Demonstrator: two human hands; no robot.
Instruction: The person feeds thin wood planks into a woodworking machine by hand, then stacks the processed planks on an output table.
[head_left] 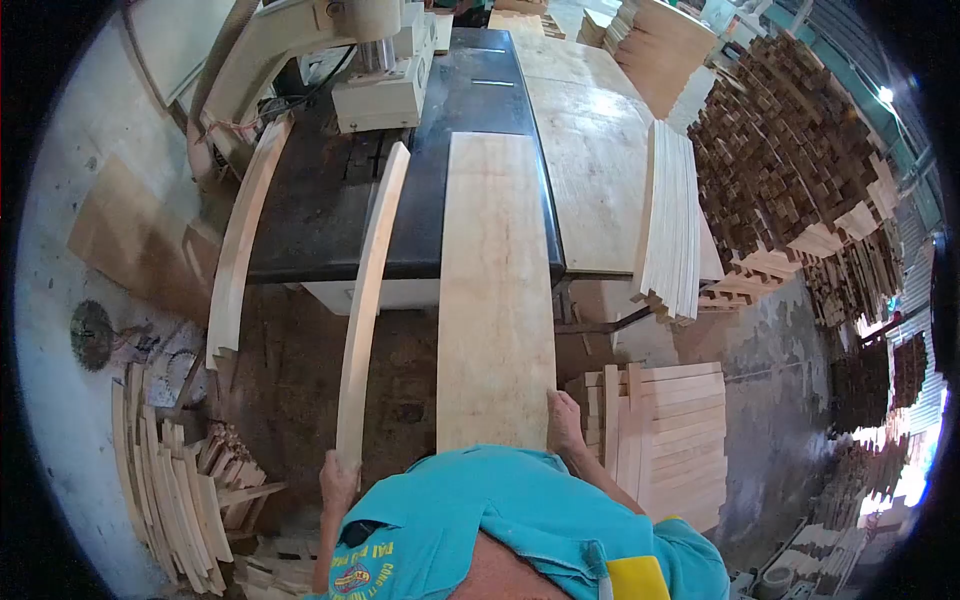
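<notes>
A long, slightly curved wooden strip (371,270) reaches from my left side up onto the dark machine table. My left hand (338,475) is closed around its near end. To the right of the strip lies a wide flat wooden board (492,290), its far part on the table and its near end against my shirt. My right hand (565,420) grips the board's right edge near my body, with the fingers partly hidden. A gap separates the strip from the board.
The dark table (475,75) carries a pale machine head (375,95). Curved strips (245,235) lie at its left edge, and a strip bundle (668,220) rests on the plywood side table (590,170). Wood stacks (685,430) stand right, loose pieces (165,480) at lower left.
</notes>
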